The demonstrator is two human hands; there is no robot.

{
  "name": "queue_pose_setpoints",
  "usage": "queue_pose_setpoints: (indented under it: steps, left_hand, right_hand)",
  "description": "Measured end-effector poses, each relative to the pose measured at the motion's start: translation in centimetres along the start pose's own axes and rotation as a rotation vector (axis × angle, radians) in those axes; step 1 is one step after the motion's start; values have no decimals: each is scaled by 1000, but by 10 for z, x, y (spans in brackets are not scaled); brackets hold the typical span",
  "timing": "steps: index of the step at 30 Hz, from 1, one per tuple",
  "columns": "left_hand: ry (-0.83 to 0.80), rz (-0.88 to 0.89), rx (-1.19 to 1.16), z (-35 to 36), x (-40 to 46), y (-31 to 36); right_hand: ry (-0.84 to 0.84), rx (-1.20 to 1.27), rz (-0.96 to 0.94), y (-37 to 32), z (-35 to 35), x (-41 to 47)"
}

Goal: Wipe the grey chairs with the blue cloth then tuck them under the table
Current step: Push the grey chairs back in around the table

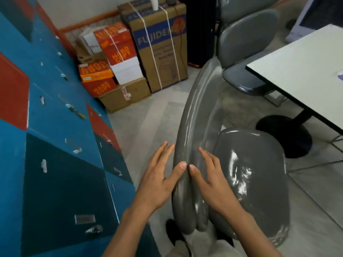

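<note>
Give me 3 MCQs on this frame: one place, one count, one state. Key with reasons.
1. Where is the white table relative to the nearest grey chair?
A. Ahead and to its right
B. To its left
C. Behind the person

2. How many grey chairs are in view?
A. One
B. Three
C. Six

3. What are the hands doing?
A. Holding a blue cloth
B. Hanging idle
C. Resting on the chair's backrest

Key: A, the table edge lies to the chair's upper right. B, the nearest chair, a second chair behind it and a third at the top. C, the left hand and right hand lie flat-fingered on the backrest, no cloth visible.
</note>
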State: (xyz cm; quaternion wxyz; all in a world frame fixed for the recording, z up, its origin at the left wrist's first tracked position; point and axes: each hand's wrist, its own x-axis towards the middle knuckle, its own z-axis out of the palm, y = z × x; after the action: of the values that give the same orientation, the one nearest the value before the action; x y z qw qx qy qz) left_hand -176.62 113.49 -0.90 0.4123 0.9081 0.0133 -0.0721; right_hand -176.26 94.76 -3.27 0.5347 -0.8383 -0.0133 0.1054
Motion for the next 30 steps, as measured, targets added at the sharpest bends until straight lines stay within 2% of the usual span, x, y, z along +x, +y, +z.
queue_pose_setpoints:
  steps: [3, 8, 12, 21, 30]
  left_hand:
    - [-64, 30, -6, -7, 15, -10]
    - [-67, 59, -95, -7, 38, -8]
    - [-39, 76, -114, -7, 45, -2]
    - [-98, 182, -120, -14, 93, 5]
    - [-207, 436, -105, -31, 185, -3]
  right_hand:
    - [103, 26, 56, 1, 5, -12]
    - [198, 30, 133, 2, -4, -28]
    - [214, 67, 124, 1, -7, -36]
    - [264, 69, 173, -18, 4, -29]
    - [586, 103, 290, -58, 30, 4]
